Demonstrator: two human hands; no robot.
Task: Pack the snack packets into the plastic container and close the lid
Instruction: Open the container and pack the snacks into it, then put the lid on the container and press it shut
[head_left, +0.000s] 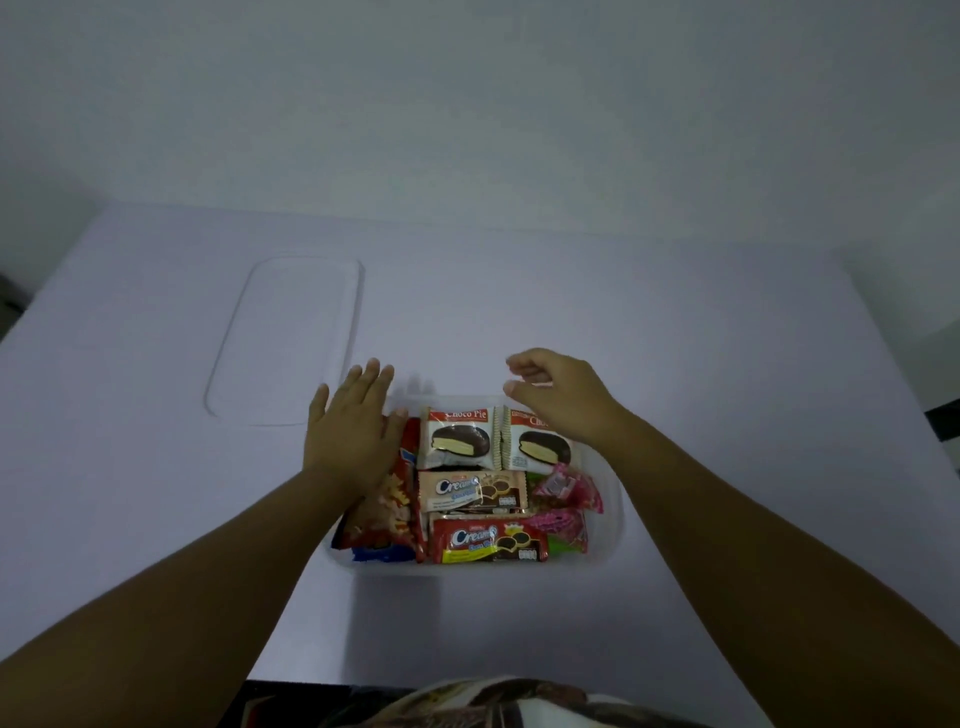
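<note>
A clear plastic container (608, 540) stands on the white table in front of me, filled with snack packets. Two Choco Pie packets (457, 439) lie at its far end. Nearer me are a beige Cream-O packet (470, 491) and a red Cream-O packet (491, 540). A red chips packet (387, 514) lies along the left side and pink packets (563, 496) on the right. My left hand (350, 421) hovers flat with straight fingers over the container's far left corner. My right hand (556, 387) floats over the far right corner, fingers loosely curled, holding nothing. The clear lid (291, 343) lies flat on the table to the far left.
The white table (701, 364) spreads wide around the container, with a pale wall behind it. The table's near edge runs just above my patterned clothing (519, 701) at the bottom.
</note>
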